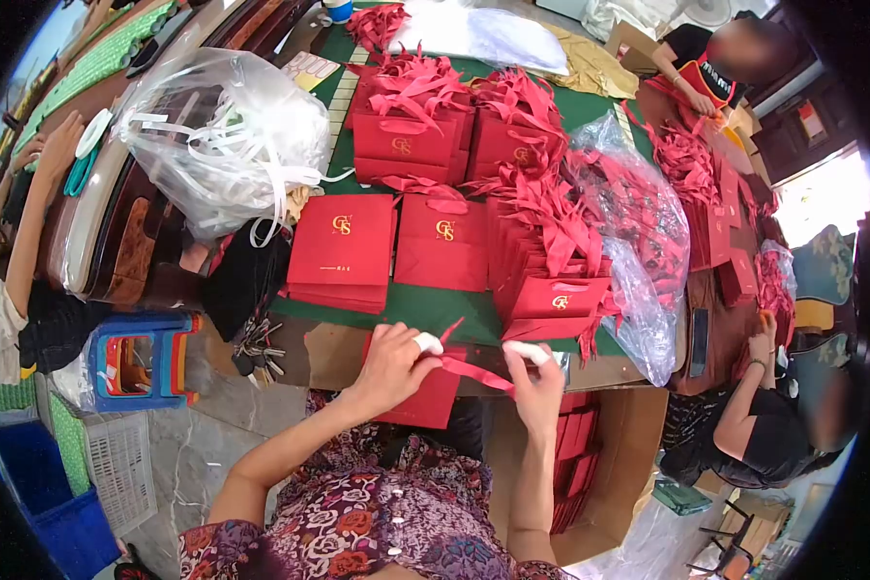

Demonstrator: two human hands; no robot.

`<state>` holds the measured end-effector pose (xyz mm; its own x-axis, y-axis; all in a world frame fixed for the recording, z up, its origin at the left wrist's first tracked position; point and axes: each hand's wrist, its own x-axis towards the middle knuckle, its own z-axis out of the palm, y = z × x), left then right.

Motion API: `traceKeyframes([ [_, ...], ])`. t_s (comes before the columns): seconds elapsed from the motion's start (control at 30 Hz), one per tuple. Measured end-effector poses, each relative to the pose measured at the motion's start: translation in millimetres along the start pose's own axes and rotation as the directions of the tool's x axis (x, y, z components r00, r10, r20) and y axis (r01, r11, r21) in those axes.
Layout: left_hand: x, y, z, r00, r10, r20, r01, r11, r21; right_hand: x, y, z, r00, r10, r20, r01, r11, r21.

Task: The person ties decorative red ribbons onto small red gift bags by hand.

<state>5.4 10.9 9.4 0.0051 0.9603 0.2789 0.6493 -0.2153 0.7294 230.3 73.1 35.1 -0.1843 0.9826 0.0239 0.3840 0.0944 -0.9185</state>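
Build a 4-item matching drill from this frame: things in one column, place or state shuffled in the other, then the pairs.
Things
1. red ribbon
2. clear sack
3. keys
4. blue stool

Place or state
A. stuffed with white strips
B. on the floor, left of the table
C. stretched between left hand and right hand
D. at the table's near edge, beside black cloth

Pairs: 1-C, 2-A, 3-D, 4-B
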Motion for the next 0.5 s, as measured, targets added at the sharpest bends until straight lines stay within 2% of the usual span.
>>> traceKeyframes([
  [0.03, 4, -4, 1, 0.999, -0.035, 0.009, 0.035, 0.999, 0.009, -7, 1, -6, 1.000, -0.001, -0.001, 0.001, 1.000, -0.001],
  [0.1, 10, -11, 7, 0.999, -0.032, 0.029, 0.031, 0.999, 0.027, -20, 2, -18, 0.991, 0.106, 0.087, -0.083, 0.970, -0.230],
  [0.13, 13, -11, 9, 1.000, -0.023, 0.016, 0.022, 0.998, 0.059, -25, 13, -20, 0.995, -0.018, 0.102, 0.058, 0.914, -0.402],
  [0.17, 16, -12, 12, 1.000, -0.013, 0.003, 0.013, 0.996, 0.091, -28, 19, -19, 0.995, -0.017, 0.100, 0.056, 0.913, -0.404],
  [0.23, 19, -14, 16, 0.999, -0.033, 0.022, 0.030, 0.993, 0.112, -33, 27, -17, 0.980, -0.172, 0.099, 0.197, 0.766, -0.612],
  [0.3, 23, -12, 17, 0.995, 0.054, -0.084, -0.040, 0.987, 0.155, -35, 34, -16, 0.975, -0.189, 0.119, 0.223, 0.789, -0.573],
  [0.37, 17, -2, 12, 0.995, 0.039, -0.092, -0.027, 0.991, 0.129, -36, 36, -15, 0.991, -0.084, 0.106, 0.130, 0.803, -0.582],
  [0.4, 10, 1, 11, 0.993, 0.040, -0.108, -0.033, 0.997, 0.064, -35, 28, -13, 0.990, -0.087, 0.108, 0.134, 0.803, -0.581],
  [0.43, 1, 5, 10, 0.992, 0.039, -0.122, -0.040, 0.999, -0.001, -33, 14, -10, 0.997, 0.043, 0.063, -0.013, 0.913, -0.407],
  [0.47, -7, 10, 8, 0.994, 0.021, -0.109, -0.023, 0.999, -0.022, -32, 2, -6, 0.983, 0.179, 0.046, -0.166, 0.963, -0.211],
  [0.5, -15, 18, 6, 0.994, 0.017, -0.111, -0.019, 1.000, -0.020, -30, -7, -1, 0.982, 0.180, 0.051, -0.165, 0.963, -0.211],
])
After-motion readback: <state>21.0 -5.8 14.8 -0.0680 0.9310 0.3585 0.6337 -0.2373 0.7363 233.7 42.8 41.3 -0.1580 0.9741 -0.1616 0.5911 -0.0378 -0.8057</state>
